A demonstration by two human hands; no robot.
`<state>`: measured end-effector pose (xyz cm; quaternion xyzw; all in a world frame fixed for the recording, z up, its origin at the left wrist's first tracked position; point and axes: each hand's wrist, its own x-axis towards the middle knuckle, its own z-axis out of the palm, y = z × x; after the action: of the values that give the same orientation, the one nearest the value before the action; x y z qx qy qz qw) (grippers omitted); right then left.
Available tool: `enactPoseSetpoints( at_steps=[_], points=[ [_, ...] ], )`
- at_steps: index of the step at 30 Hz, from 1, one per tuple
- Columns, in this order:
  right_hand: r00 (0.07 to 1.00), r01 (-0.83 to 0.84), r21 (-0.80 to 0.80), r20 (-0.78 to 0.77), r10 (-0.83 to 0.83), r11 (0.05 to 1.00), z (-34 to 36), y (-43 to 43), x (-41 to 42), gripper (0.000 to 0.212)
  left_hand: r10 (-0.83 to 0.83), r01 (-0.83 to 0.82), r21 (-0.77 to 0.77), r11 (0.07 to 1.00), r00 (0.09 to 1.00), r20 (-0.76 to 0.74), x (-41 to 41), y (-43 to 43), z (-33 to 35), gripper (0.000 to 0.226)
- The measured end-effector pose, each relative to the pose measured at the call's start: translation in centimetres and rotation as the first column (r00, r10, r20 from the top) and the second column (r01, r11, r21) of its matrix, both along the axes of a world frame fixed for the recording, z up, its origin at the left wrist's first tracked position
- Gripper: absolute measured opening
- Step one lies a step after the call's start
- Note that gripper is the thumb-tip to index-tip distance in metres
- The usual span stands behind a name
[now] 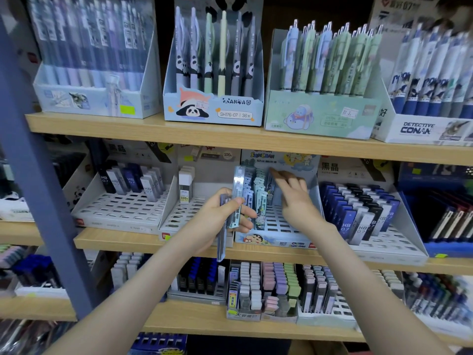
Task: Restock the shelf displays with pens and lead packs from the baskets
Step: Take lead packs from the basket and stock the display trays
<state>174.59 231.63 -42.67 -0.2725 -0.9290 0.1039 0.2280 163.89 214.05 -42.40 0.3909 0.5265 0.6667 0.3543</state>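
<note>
Lead packs [236, 197] held before the cartoon tray [277, 241], mid-shelf.
Left hand [217, 219] gripped a loose fan of packs; right hand [297, 201], fingers straight and empty, reached for the standing row [259, 198] at its 9 o'clock. A careless nudge might topple that row, or the fan might slip.

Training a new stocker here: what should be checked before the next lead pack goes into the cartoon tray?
1. Left hand has a secure grip on the lead packs: ok.
2. Right hand free, fingers straight, holding nothing: ok.
3. Cartoon tray has empty front slots: ok.
4. Shelved packs stand upright in the back rows: ok.
5. Held packs match the shelved design: cannot tell, blurred.
</note>
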Motion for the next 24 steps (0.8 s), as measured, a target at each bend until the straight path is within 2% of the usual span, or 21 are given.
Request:
enactPoseSetpoints(
  at_steps=[3,5,7,9,11,13,15,17,18,19,20,21,22,23,24],
  points=[
    [1.0,0.028,-0.046,0.008,-0.027,0.999,0.2,0.1,-0.3,0.096,-0.009,0.009,-0.012,1.0,1.0,-0.03,-0.1,-0.1,0.2,0.009],
    [0.999,0.046,-0.019,-0.02,-0.046,0.999,0.2,0.2,0.0,0.09,-0.03,0.028,-0.028,0.999,0.998,-0.051,-0.1,-0.2,0.3,0.007],
    [0.974,0.014,0.138,-0.227,0.018,0.99,0.2,-0.2,0.6,0.075,-0.068,0.065,-0.045,0.997,0.996,-0.058,0.0,-0.3,0.3,0.008],
    [0.888,-0.072,0.395,-0.393,0.24,0.916,0.2,-1.3,1.1,0.06,-0.129,0.126,-0.058,0.99,0.99,-0.049,0.2,-0.2,0.2,0.008],
    [0.839,-0.171,0.639,-0.304,0.45,0.75,0.3,-2.6,1.4,0.048,-0.189,0.186,-0.065,0.98,0.982,-0.031,0.6,-0.2,0.3,0.012],
    [0.846,-0.224,0.782,-0.141,0.515,0.581,0.6,-3.2,1.7,0.03,-0.23,0.227,-0.076,0.971,0.973,-0.031,1.0,-0.3,0.5,0.02],
    [0.868,-0.204,0.816,-0.105,0.485,0.541,0.7,-3.1,2.2,0.023,-0.257,0.254,-0.098,0.962,0.966,-0.029,1.5,-0.5,1.0,0.029],
    [0.871,-0.183,0.801,-0.137,0.472,0.57,0.6,-2.9,2.8,0.018,-0.248,0.238,-0.122,0.963,0.966,-0.074,1.9,-0.7,1.3,0.038],
    [0.866,-0.18,0.757,-0.18,0.466,0.628,0.5,-2.7,3.0,0.017,-0.219,0.206,-0.128,0.97,0.971,-0.098,1.9,-0.7,1.4,0.04],
    [0.861,-0.166,0.659,-0.265,0.433,0.733,0.5,-2.7,3.1,0.017,-0.179,0.167,-0.114,0.979,0.979,-0.102,1.7,-0.7,1.5,0.041],
    [0.854,-0.143,0.476,-0.384,0.351,0.868,0.5,-2.8,3.2,0.017,-0.146,0.138,-0.083,0.987,0.985,-0.092,1.5,-0.6,1.4,0.04],
    [0.836,-0.117,0.211,-0.507,0.211,0.971,0.9,-3.0,3.4,0.016,-0.121,0.118,-0.053,0.992,0.99,-0.071,1.3,-0.6,1.6,0.037],
    [0.814,-0.103,-0.066,-0.579,0.046,0.993,1.1,-3.0,3.5,0.016,-0.097,0.096,-0.031,0.995,0.994,-0.043,1.0,-0.6,1.6,0.029],
    [0.802,-0.107,-0.292,-0.59,-0.091,0.95,1.0,-2.5,3.5,0.014,-0.079,0.079,-0.011,0.997,0.997,-0.004,0.8,-0.5,1.5,0.019],
    [0.806,-0.1,-0.419,-0.566,-0.173,0.902,0.8,-1.8,3.4,0.011,-0.08,0.08,0.001,0.997,0.995,0.053,0.5,-0.5,1.5,0.017]
  ],
)
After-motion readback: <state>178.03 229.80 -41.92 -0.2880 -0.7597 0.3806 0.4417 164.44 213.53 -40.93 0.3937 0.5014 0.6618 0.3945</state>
